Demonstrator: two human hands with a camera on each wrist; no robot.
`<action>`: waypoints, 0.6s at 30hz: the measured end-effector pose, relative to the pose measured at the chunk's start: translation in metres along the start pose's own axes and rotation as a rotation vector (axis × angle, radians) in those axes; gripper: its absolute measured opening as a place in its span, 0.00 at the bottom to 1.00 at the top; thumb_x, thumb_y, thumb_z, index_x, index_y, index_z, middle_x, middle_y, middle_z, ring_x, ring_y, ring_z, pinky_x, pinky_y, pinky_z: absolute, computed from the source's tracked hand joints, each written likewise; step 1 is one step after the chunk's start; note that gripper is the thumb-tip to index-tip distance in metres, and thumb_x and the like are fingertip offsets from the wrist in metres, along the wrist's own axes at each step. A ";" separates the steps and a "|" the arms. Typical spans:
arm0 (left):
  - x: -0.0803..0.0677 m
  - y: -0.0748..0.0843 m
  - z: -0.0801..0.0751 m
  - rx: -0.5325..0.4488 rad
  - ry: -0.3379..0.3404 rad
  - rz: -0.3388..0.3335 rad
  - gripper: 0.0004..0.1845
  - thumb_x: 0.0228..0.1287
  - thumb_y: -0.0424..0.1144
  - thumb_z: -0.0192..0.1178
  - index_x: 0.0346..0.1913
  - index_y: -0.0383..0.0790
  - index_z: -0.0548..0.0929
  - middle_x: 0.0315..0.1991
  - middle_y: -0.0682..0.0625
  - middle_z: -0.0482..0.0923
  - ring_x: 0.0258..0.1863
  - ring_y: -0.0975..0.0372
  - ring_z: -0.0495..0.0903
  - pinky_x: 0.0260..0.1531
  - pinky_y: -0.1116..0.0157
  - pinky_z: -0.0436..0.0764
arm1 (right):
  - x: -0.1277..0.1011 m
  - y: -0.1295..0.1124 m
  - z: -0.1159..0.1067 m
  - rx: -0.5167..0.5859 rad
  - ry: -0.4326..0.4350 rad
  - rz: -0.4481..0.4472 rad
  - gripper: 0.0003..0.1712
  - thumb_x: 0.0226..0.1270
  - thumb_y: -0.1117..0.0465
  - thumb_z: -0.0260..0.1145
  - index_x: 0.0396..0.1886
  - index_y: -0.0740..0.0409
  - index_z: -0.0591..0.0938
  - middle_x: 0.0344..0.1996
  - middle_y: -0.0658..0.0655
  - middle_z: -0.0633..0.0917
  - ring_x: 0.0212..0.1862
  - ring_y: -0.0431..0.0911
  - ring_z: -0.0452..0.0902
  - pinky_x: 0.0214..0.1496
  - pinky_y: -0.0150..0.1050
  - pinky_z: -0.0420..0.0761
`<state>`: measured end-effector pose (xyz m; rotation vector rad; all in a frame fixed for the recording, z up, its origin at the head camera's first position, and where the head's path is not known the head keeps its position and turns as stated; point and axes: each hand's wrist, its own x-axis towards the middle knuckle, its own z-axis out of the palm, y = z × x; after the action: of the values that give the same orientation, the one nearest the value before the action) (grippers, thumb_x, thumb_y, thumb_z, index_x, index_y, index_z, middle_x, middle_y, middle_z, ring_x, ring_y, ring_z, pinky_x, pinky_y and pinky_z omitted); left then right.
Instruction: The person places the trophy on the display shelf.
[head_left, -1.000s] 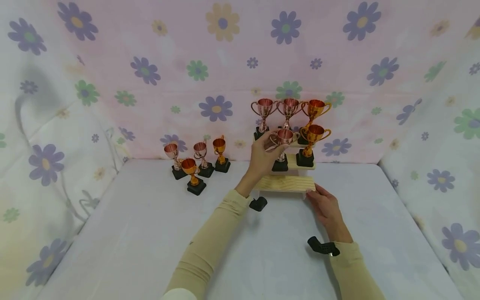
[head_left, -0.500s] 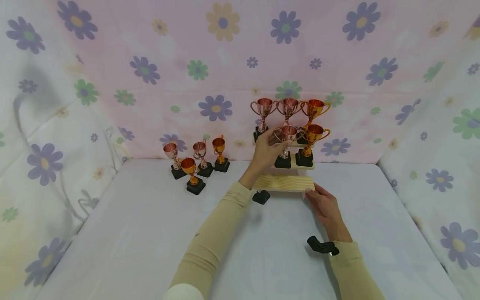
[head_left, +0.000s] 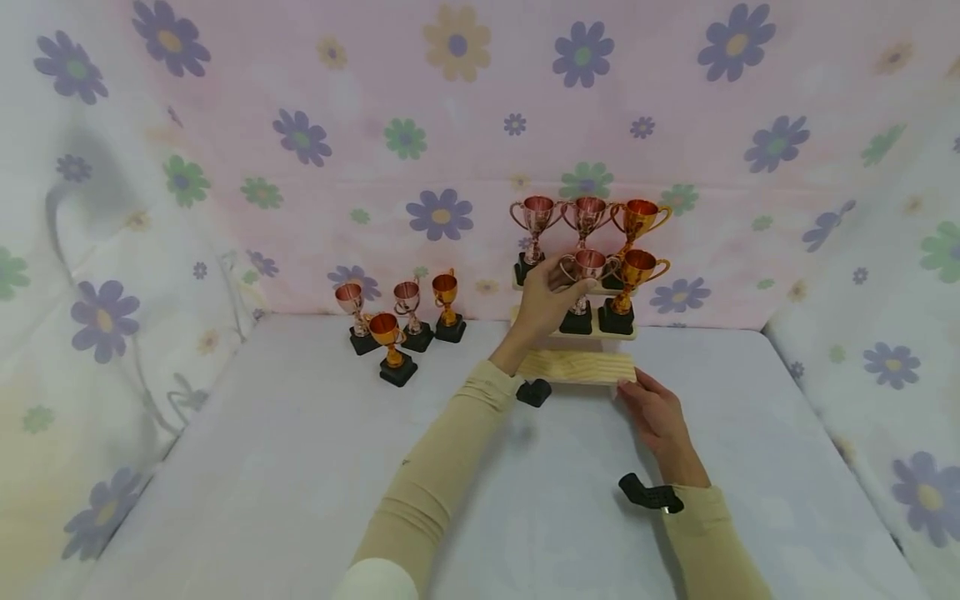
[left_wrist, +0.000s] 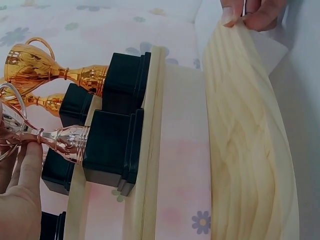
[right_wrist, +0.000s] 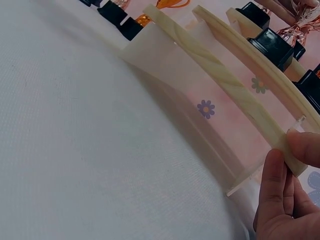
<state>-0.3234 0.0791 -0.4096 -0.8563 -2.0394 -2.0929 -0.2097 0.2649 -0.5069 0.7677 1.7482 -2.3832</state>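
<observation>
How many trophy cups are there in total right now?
9: three on the stand's top step, two on the middle step, and four on the table at left. None seems hidden.

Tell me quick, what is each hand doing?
Left hand: grips the pink trophy standing on the middle step.
Right hand: pinches the corner of the bottom wooden step.

Staged tabletop recording booth, not a lived-in room: floral cloth backdrop [head_left: 450,125] hung behind and to both sides of a cloth-covered bench [head_left: 262,467]; small trophies [head_left: 397,321] set on the bench against the backdrop.
</observation>
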 end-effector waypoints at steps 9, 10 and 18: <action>-0.002 0.000 -0.002 0.002 0.029 -0.056 0.31 0.67 0.31 0.67 0.71 0.34 0.72 0.57 0.36 0.82 0.57 0.50 0.83 0.56 0.67 0.83 | 0.002 0.001 -0.001 0.035 0.004 0.000 0.39 0.77 0.64 0.61 0.82 0.53 0.57 0.79 0.55 0.61 0.69 0.42 0.67 0.70 0.30 0.71; -0.004 0.000 -0.003 -0.014 0.033 -0.071 0.32 0.67 0.30 0.67 0.72 0.33 0.70 0.59 0.36 0.81 0.58 0.50 0.82 0.57 0.67 0.83 | 0.002 0.001 -0.001 0.030 0.003 -0.004 0.39 0.77 0.64 0.61 0.82 0.54 0.57 0.79 0.56 0.61 0.69 0.42 0.68 0.70 0.30 0.71; -0.034 -0.011 -0.022 -0.043 0.029 -0.098 0.31 0.65 0.26 0.67 0.71 0.32 0.72 0.62 0.36 0.78 0.61 0.47 0.80 0.60 0.65 0.82 | 0.002 0.002 -0.001 0.030 0.005 -0.014 0.39 0.77 0.64 0.60 0.82 0.54 0.56 0.79 0.56 0.61 0.71 0.43 0.66 0.73 0.32 0.69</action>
<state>-0.3061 0.0490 -0.4334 -0.7417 -2.0694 -2.1934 -0.2106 0.2651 -0.5102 0.7682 1.7294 -2.4235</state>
